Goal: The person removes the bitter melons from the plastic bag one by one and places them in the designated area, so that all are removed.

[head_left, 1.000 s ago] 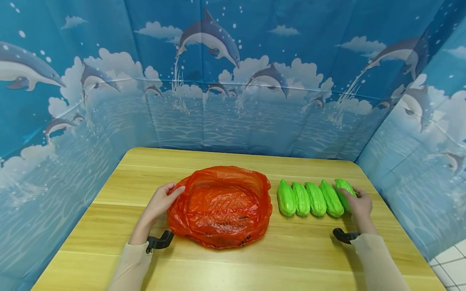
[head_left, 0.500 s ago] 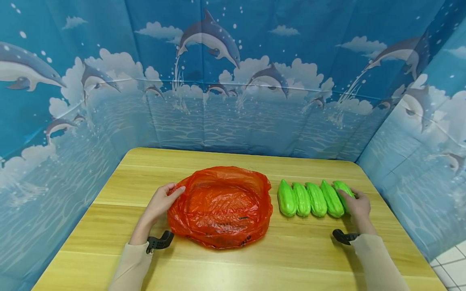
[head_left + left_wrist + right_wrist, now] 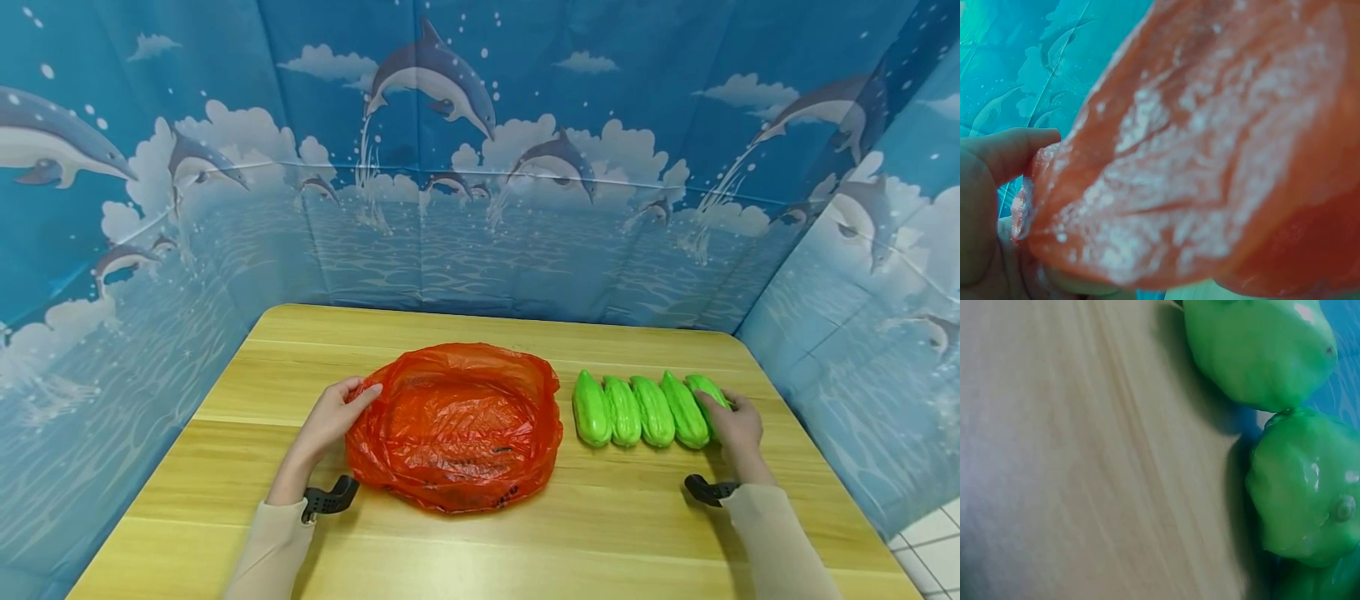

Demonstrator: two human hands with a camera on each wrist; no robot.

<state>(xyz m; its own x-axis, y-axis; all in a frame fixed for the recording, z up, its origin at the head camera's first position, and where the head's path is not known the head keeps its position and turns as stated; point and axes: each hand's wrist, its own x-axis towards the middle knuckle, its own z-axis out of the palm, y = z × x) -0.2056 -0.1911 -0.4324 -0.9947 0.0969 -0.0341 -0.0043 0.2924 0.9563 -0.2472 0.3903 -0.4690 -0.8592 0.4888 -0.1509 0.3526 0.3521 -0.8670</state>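
Observation:
My left hand (image 3: 336, 418) pinches the left rim of a red plastic bag (image 3: 457, 429) that lies spread with its mouth open on the table. Up close in the left wrist view, the thin film of the bag (image 3: 1191, 150) runs between thumb and fingers. At the right, my right hand (image 3: 742, 427) grips the outermost of several bright green bitter melons (image 3: 650, 412), which lie side by side in a row. That outermost bitter melon (image 3: 703, 389) is partly covered by the hand. The right wrist view shows melon ends (image 3: 1304, 487) but no fingers.
Under everything is a light wooden table (image 3: 480, 554) with rounded far corners. A blue curtain (image 3: 480, 250) printed with dolphins hangs behind it and along the sides. Black wrist mounts (image 3: 330, 497) sit at both cuffs.
My right hand has shifted slightly left with the outermost bitter melon, which now leans closer against its neighbour. The left hand and the bag have stayed put.

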